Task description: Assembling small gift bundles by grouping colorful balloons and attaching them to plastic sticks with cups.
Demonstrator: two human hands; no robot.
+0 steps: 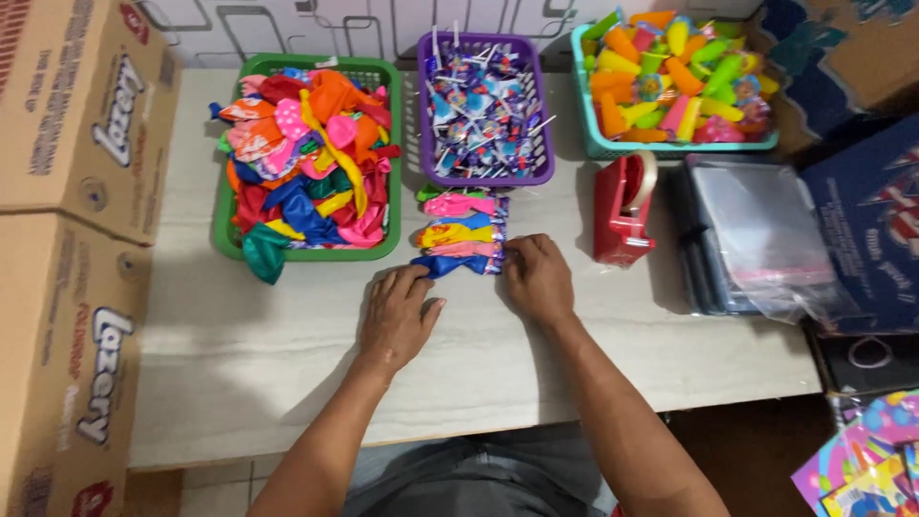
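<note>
Both hands press on a small row of balloons [460,236] lying on the table [287,354] below the purple basket [484,172] — left hand [397,316] flat and unclenched; right hand [538,280] pinching the row's edge; best kept level, ends aligned.

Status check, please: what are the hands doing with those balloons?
Left hand and right hand touch clear packet of coloured rubber balloons. Red tape dispenser beside it, apart.

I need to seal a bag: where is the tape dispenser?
In the head view, the red tape dispenser stands on the table, right of centre, between the purple basket and the stack of clear bags, just beyond the right hand.
</note>
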